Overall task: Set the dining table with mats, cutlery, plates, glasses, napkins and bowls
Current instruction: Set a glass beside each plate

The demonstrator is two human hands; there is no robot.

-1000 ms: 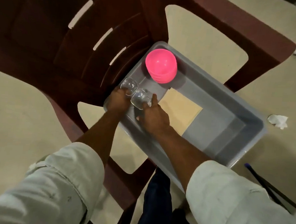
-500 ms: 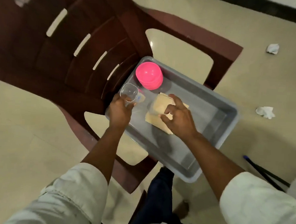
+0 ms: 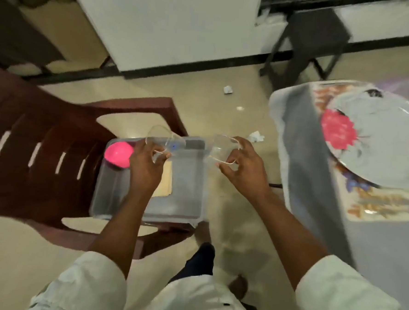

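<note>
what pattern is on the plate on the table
Pale plate with big pink flowers, clearest in the head view.

One head-worn wide-angle view looks steeply down, close over both forearms, toward the floor [image 3: 225, 113].

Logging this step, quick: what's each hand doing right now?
Left hand: grips a clear glass above the grey tub.
Right hand: grips a second clear glass.
</note>
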